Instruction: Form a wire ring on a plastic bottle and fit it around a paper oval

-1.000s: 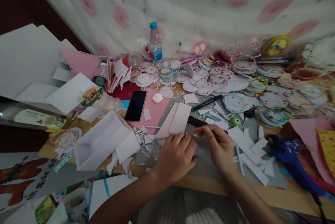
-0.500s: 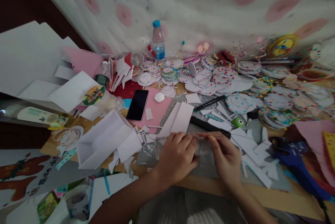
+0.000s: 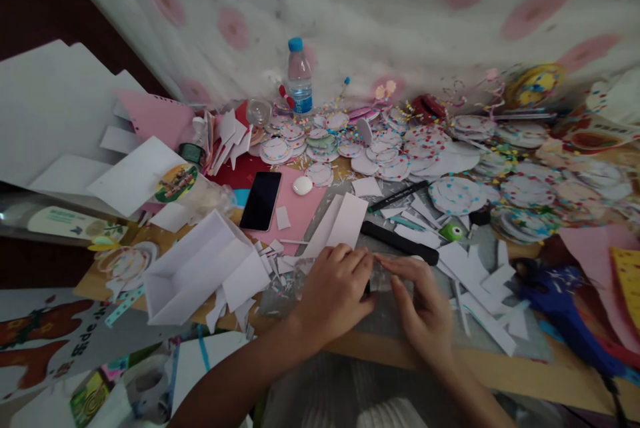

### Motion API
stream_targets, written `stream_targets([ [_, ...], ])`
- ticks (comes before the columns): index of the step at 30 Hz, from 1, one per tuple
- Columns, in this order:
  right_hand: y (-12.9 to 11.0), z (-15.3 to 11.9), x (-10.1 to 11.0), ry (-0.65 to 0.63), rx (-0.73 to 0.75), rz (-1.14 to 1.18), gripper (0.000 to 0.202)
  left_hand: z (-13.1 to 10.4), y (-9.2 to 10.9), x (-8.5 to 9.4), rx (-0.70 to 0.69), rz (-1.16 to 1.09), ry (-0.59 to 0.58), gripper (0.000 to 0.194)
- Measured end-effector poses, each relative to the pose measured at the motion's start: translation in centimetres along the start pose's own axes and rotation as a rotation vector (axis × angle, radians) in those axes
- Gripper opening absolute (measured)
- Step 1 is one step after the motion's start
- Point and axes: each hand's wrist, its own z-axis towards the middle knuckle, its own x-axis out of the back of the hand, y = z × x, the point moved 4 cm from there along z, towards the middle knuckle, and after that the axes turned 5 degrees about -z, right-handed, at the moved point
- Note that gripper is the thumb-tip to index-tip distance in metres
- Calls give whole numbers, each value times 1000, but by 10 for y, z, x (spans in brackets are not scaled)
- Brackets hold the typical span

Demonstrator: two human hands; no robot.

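My left hand (image 3: 335, 288) is curled over a see-through plastic piece (image 3: 301, 276) lying on the grey mat. Its kind is hard to make out, as the palm and fingers cover most of it. A small dark bit shows under the left fingers. Close beside it, my right hand (image 3: 425, 301) has its fingers stretched out, tips touching the plastic near the left knuckles, thumb apart from them. Just beyond the hands lie folded white card strips (image 3: 347, 220) and a black bar-shaped tool (image 3: 400, 243).
A white open box (image 3: 193, 275) stands left of the hands, beside a phone (image 3: 261, 201) on pink card. White offcuts (image 3: 493, 295) and a blue glue gun (image 3: 570, 308) lie at right. Decorated paper discs (image 3: 390, 148) and a water bottle (image 3: 300, 81) line the back.
My right thumb has moved down and away from its fingertips, and the right fingers now lie flatter against the plastic. The left hand stays over the plastic. The view has shifted slightly.
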Motion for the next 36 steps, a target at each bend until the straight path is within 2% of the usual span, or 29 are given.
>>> stream_targets([
  [10,-2,-4,2,-80,164,-70,38,7,-4,1,-10,18,-27,45],
  [20,-1,-5,2,-77,217,-77,42,10,-3,3,-7,-11,-77,44],
  [27,-1,-10,5,-75,213,-206,41,9,-3,2,-14,20,-122,50],
  [32,-15,-15,19,-163,370,-335,48,11,-2,4,-6,29,-180,49],
  [36,-13,-19,28,-296,437,-342,50,12,-2,4,7,41,-189,49],
])
